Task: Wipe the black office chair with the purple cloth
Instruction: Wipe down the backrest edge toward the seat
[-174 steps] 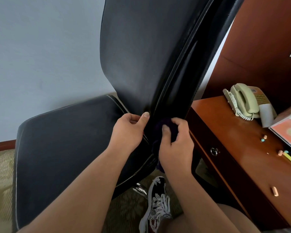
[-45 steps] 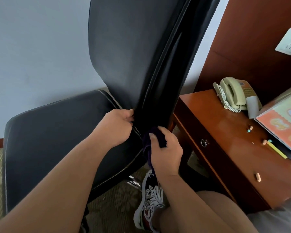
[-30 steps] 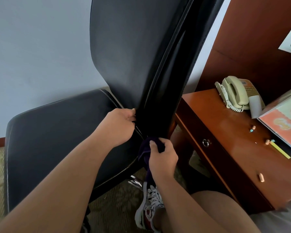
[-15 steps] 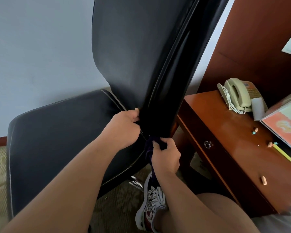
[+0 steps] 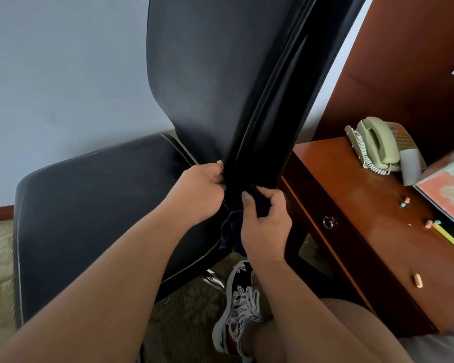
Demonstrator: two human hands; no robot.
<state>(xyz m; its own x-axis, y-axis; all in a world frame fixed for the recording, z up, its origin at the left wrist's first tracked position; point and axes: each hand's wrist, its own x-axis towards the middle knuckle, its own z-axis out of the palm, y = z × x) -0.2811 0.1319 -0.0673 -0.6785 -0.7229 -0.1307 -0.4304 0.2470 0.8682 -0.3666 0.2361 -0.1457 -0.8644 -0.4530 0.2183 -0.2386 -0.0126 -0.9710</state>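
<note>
The black office chair fills the middle, its tall backrest rising to the top edge and its seat spreading to the left. My left hand grips the lower side edge of the backrest, fingers curled round it. My right hand holds the dark purple cloth bunched against the backrest's edge just right of the left hand. Part of the cloth hangs below my palm; the rest is hidden under my fingers.
A red-brown wooden desk stands close on the right, with a beige telephone, a colourful booklet and small loose items. My patterned shoe rests on the carpet under the chair. A pale wall is behind.
My right hand with the cloth slid down the backrest edge, then came back up a little. My left hand kept its grip on the backrest edge.
</note>
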